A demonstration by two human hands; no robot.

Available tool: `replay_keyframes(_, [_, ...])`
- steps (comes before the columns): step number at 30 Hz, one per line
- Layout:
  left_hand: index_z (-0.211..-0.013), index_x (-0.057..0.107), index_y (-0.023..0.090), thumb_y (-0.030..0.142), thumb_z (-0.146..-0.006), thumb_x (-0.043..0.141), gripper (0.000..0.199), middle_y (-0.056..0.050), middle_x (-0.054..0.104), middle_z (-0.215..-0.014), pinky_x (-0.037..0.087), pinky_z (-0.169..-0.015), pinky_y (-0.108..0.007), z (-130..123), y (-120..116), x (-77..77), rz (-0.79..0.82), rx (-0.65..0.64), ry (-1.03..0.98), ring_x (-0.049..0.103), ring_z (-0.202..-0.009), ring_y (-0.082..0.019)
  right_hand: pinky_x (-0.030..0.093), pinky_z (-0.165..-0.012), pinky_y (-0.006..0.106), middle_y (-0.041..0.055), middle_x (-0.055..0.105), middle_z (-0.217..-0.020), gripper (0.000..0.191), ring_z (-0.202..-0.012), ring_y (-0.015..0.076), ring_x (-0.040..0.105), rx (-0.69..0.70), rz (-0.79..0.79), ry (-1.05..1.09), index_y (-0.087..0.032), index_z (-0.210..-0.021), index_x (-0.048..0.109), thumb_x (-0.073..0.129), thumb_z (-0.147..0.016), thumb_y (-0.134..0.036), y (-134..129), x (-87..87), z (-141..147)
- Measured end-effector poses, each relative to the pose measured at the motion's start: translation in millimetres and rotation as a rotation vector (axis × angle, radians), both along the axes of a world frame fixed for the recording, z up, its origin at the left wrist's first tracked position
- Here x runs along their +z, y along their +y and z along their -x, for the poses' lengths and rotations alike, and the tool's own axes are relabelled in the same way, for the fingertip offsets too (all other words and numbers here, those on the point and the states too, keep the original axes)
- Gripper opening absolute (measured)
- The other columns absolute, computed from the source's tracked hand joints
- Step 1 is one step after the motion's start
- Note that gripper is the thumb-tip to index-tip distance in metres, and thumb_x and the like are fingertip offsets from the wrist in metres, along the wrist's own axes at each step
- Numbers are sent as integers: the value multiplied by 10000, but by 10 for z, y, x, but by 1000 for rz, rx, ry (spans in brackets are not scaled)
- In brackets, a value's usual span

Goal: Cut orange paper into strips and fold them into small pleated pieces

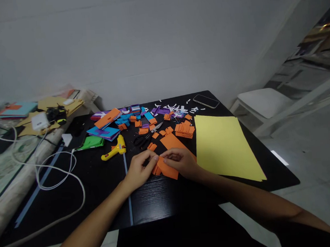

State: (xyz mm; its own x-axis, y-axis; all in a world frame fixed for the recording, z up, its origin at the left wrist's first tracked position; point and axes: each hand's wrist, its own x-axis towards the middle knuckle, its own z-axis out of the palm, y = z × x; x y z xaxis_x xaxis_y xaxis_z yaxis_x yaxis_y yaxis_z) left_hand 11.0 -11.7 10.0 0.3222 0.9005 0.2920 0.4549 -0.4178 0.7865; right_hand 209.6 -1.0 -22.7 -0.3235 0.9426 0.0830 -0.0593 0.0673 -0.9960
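Note:
Between both hands, low over the near part of the table, is a folded piece of orange paper (169,171). My left hand (140,168) pinches its left end between thumb and fingers. From the other side my right hand (181,160) grips the same piece, fingers bent in. More orange paper lies just beneath, partly hidden by my left hand. Behind my right hand rests a flat orange sheet (173,141). Scissors (147,136) with black handles lie beyond my left hand, among small folded orange pieces (143,131). A stack of orange pieces (184,130) sits farther right.
A large yellow paper stack (224,145) covers the table's right side. Left of my hands lies a yellow glue gun (115,148), near green paper (92,142) and blue sheets (105,133). White scraps (178,110) and a phone (206,101) are at the back. A white cable (78,182) loops across the left.

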Motion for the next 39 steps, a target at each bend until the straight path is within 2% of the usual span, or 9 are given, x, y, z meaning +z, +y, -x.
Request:
replay_keyframes(5, [-813, 644, 167, 342, -1009, 538, 283, 1, 613, -709, 435, -648, -242, 13, -2, -1, -27, 5, 11, 564, -653, -137, 607, -755, 309, 39, 811, -892, 189, -796, 194, 772, 8, 4, 0, -216, -949, 784, 758, -806, -337, 0, 11, -1])
replay_keyframes(12, [-819, 617, 168, 408, -1044, 444, 371, 3, 586, -723, 417, -654, -242, 32, 14, -16, 53, -16, -16, 539, -670, -144, 607, -898, 378, 49, 818, -978, 180, -926, 228, 777, 3, -27, -48, -227, -936, 801, 761, -812, -350, 34, 40, -29])
replay_keyframes(21, [-774, 587, 173, 374, -1022, 487, 335, 24, 517, -659, 381, -610, -236, 41, 10, -34, 46, -25, 28, 494, -618, -131, 547, -996, 419, 25, 820, -1002, 152, -1011, 247, 752, 7, -69, -114, -261, -933, 819, 711, -833, -299, 44, 128, -63])
replay_keyframes(26, [-792, 562, 181, 336, -1033, 465, 302, 23, 520, -688, 389, -622, -237, 31, 4, -21, -27, -45, 71, 496, -627, -127, 558, -968, 407, 28, 807, -1015, 186, -1001, 237, 745, -14, -18, -67, -257, -984, 792, 730, -832, -344, 55, 121, -56])
replay_keyframes(32, [-793, 556, 185, 330, -1036, 473, 295, 19, 548, -704, 398, -633, -239, 46, 17, -43, -59, 34, 36, 517, -638, -130, 552, -935, 364, 33, 773, -1021, 300, -1011, 233, 717, -73, 101, 39, -232, -1008, 744, 715, -862, -492, 79, 126, -75])
replay_keyframes(34, [-796, 551, 187, 337, -1038, 475, 294, 21, 551, -701, 402, -640, -239, 58, 22, -67, -40, 59, 23, 528, -645, -132, 560, -917, 363, 39, 767, -996, 371, -986, 238, 712, -50, 73, 49, -227, -946, 740, 666, -885, -586, 89, 120, -75])
replay_keyframes(36, [-803, 551, 189, 345, -1043, 471, 297, 23, 555, -693, 407, -647, -240, 64, 23, -84, -11, 76, 10, 537, -646, -134, 581, -872, 365, 49, 768, -942, 506, -942, 241, 723, -5, 46, 56, -235, -891, 734, 508, -950, -683, 95, 111, -67])
replay_keyframes(38, [-818, 559, 189, 350, -1049, 463, 298, 21, 574, -696, 417, -657, -242, 64, 21, -94, 15, 80, 0, 550, -649, -135, 603, -810, 361, 54, 771, -871, 642, -884, 237, 745, 19, 9, 23, -244, -882, 739, 313, -1006, -708, 94, 99, -59])
replay_keyframes(39, [-825, 565, 188, 351, -1052, 458, 299, 18, 587, -704, 424, -664, -244, 61, 21, -97, 23, 76, -3, 559, -655, -136, 610, -792, 356, 52, 775, -853, 657, -868, 234, 754, 11, -25, -16, -245, -888, 746, 287, -1016, -698, 91, 93, -55])
